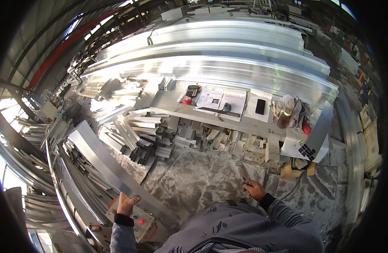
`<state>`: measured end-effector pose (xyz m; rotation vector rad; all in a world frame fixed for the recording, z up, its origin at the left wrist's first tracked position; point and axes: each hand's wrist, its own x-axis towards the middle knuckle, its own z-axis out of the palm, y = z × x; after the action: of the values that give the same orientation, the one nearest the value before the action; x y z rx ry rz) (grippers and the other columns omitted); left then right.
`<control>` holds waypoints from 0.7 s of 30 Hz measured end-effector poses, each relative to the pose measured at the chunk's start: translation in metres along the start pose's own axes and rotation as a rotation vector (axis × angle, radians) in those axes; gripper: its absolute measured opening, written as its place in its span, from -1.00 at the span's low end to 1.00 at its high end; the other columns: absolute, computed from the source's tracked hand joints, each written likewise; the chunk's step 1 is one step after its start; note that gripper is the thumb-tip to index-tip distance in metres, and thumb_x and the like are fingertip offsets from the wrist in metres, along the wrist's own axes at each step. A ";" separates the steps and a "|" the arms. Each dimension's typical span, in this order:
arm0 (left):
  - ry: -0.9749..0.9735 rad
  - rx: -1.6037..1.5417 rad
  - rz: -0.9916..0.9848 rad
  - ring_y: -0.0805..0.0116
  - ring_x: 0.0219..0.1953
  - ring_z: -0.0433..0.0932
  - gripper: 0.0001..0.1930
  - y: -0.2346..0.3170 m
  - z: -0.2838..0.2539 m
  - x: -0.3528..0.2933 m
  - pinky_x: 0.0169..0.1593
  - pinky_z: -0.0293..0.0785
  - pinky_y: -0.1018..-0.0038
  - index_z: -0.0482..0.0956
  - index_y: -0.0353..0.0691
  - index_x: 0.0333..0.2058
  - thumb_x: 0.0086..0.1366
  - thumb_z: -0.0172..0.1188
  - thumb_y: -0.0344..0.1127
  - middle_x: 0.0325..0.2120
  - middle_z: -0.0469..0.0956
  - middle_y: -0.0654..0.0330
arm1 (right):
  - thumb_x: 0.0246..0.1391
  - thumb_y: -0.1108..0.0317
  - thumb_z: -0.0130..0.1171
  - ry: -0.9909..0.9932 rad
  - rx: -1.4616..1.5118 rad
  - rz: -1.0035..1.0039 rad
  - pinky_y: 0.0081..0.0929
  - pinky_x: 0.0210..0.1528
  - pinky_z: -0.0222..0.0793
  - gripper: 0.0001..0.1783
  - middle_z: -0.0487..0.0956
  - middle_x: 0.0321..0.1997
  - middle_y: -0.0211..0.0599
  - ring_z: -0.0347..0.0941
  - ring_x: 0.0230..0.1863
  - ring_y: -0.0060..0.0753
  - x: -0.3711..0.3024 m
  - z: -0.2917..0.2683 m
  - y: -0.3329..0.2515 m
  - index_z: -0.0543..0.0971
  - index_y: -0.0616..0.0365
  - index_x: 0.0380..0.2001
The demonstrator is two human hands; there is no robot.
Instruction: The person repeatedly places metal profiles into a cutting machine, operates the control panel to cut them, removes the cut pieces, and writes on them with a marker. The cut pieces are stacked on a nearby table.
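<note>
Silver in colour, a long flat aluminium profile (112,170) at left is already touched by the left hand (125,205), its grip untellable, while a slim dark stick (243,178) pinched by the right hand (254,190) is not yet applied.

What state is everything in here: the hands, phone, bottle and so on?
Left hand: at the edge of a wide metal profile, grip unclear.
Right hand: closed on a small dark item.
Phone: lying flat, screen dark.
Calculator: lying keys up.
Papers: spread flat.
Bottle: upright, seemingly capped.
</note>
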<state>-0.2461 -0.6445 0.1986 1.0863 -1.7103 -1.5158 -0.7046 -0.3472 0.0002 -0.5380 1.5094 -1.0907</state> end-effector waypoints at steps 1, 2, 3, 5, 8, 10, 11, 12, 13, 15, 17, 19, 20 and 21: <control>-0.014 0.077 -0.023 0.32 -0.16 0.59 -0.42 -0.003 -0.001 0.005 -0.07 0.52 0.36 0.52 -0.31 -0.08 -0.05 0.57 -0.22 -0.20 0.61 0.17 | 0.31 0.49 0.01 -0.015 0.056 -0.005 -0.35 -0.36 0.39 -0.50 0.48 -0.37 -0.31 0.36 -0.47 -0.47 -0.004 0.004 0.002 0.31 0.19 0.30; -0.027 0.155 -0.048 0.34 -0.20 0.60 -0.48 -0.006 -0.002 0.009 -0.10 0.52 0.38 0.55 -0.31 -0.14 -0.05 0.56 -0.26 -0.24 0.62 0.18 | 0.28 0.50 0.05 -0.031 0.114 -0.010 -0.37 -0.34 0.38 -0.49 0.45 -0.37 -0.34 0.35 -0.45 -0.48 -0.008 0.008 0.002 0.32 0.19 0.28; 0.070 0.233 -0.021 0.35 -0.27 0.60 -0.63 -0.015 0.004 0.012 -0.15 0.54 0.40 0.58 -0.31 -0.26 -0.06 0.51 -0.39 -0.33 0.63 0.22 | 0.25 0.52 0.08 -0.048 0.172 -0.012 -0.38 -0.32 0.38 -0.49 0.41 -0.38 -0.37 0.34 -0.43 -0.48 -0.012 0.011 0.000 0.34 0.20 0.26; 0.100 0.170 0.025 0.35 -0.28 0.60 -0.64 -0.029 0.011 0.016 -0.15 0.54 0.40 0.59 -0.32 -0.27 -0.07 0.49 -0.43 -0.34 0.63 0.21 | 0.21 0.47 0.18 -0.087 0.381 -0.057 -0.49 -0.30 0.34 -0.45 0.44 -0.34 -0.40 0.34 -0.38 -0.57 -0.022 0.017 -0.012 0.36 0.21 0.26; 0.118 0.158 0.035 0.36 -0.30 0.60 -0.73 -0.052 0.022 0.014 -0.17 0.53 0.40 0.61 -0.32 -0.31 -0.03 0.44 -0.47 -0.36 0.63 0.21 | 0.18 0.45 0.24 -0.137 0.354 -0.272 -0.55 -0.32 0.31 -0.45 0.41 -0.35 -0.46 0.32 -0.36 -0.63 -0.032 0.025 -0.041 0.39 0.22 0.23; 0.100 0.200 0.020 0.39 -0.32 0.58 -0.77 -0.066 0.032 0.011 -0.20 0.50 0.41 0.61 -0.31 -0.32 -0.01 0.39 -0.49 -0.37 0.61 0.24 | 0.18 0.45 0.25 -0.055 0.154 -0.404 -0.55 -0.34 0.30 -0.47 0.37 -0.40 -0.50 0.30 -0.38 -0.64 -0.032 0.033 -0.062 0.41 0.23 0.21; 0.141 0.155 -0.002 0.38 -0.32 0.57 -0.81 -0.072 0.041 0.009 -0.19 0.49 0.42 0.62 -0.32 -0.35 0.01 0.39 -0.48 -0.38 0.62 0.23 | 0.18 0.45 0.25 0.043 0.018 -0.437 -0.54 -0.34 0.30 -0.48 0.36 -0.42 -0.51 0.29 -0.40 -0.64 -0.031 0.038 -0.072 0.41 0.23 0.21; 0.122 0.215 0.064 0.35 -0.29 0.57 -0.79 -0.077 0.051 0.006 -0.17 0.49 0.41 0.63 -0.33 -0.30 0.05 0.38 -0.46 -0.36 0.62 0.21 | 0.19 0.46 0.25 0.131 -0.119 -0.507 -0.54 -0.34 0.30 -0.49 0.34 -0.45 -0.53 0.28 -0.42 -0.64 -0.031 0.042 -0.083 0.42 0.23 0.20; 0.145 0.141 0.024 0.34 -0.27 0.57 -0.79 -0.081 0.062 0.001 -0.15 0.48 0.40 0.64 -0.33 -0.29 0.06 0.38 -0.44 -0.34 0.63 0.21 | 0.24 0.36 0.24 0.112 -0.077 -0.390 -0.52 -0.36 0.31 -0.58 0.37 -0.50 -0.53 0.27 -0.47 -0.65 -0.031 0.044 -0.094 0.49 0.23 0.14; 0.167 0.109 -0.019 0.32 -0.25 0.57 -0.78 -0.085 0.087 -0.007 -0.13 0.48 0.39 0.65 -0.33 -0.25 0.09 0.37 -0.42 -0.32 0.63 0.20 | 0.27 0.33 0.21 0.097 0.029 -0.433 -0.51 -0.37 0.31 -0.63 0.38 -0.53 -0.51 0.27 -0.49 -0.67 -0.032 0.058 -0.115 0.54 0.21 0.10; 0.144 0.156 0.009 0.32 -0.24 0.57 -0.78 -0.084 0.107 -0.012 -0.12 0.48 0.38 0.66 -0.31 -0.24 0.12 0.35 -0.42 -0.30 0.63 0.20 | 0.33 0.26 0.13 0.072 0.106 -0.487 -0.53 -0.35 0.33 -0.66 0.44 -0.50 -0.46 0.33 -0.47 -0.65 -0.033 0.079 -0.136 0.58 0.20 0.07; 0.138 0.124 -0.040 0.34 -0.24 0.57 -0.78 -0.083 0.126 -0.017 -0.12 0.48 0.38 0.66 -0.32 -0.22 0.14 0.34 -0.40 -0.30 0.63 0.20 | 0.33 0.27 0.11 0.074 -0.040 -0.699 -0.54 -0.33 0.35 -0.65 0.45 -0.48 -0.46 0.36 -0.44 -0.64 -0.029 0.102 -0.161 0.57 0.22 0.07; 0.135 0.062 -0.046 0.34 -0.24 0.57 -0.78 -0.082 0.133 -0.022 -0.12 0.49 0.38 0.66 -0.32 -0.21 0.15 0.33 -0.40 -0.30 0.63 0.20 | 0.33 0.27 0.10 0.048 -0.092 -0.806 -0.54 -0.32 0.36 -0.65 0.46 -0.47 -0.47 0.38 -0.42 -0.63 -0.029 0.111 -0.173 0.57 0.22 0.08; 0.128 0.346 0.176 0.24 -0.17 0.58 -0.78 -0.081 0.139 -0.021 -0.09 0.49 0.33 0.69 -0.23 -0.17 0.19 0.30 -0.36 -0.24 0.64 0.15 | 0.32 0.29 0.09 0.036 -0.113 -0.804 -0.54 -0.29 0.37 -0.67 0.49 -0.42 -0.47 0.41 -0.39 -0.62 -0.030 0.121 -0.183 0.58 0.24 0.04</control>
<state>-0.3397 -0.5592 0.0977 1.1390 -1.9652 -1.0442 -0.6261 -0.4483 0.1809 -1.2762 1.4112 -1.6238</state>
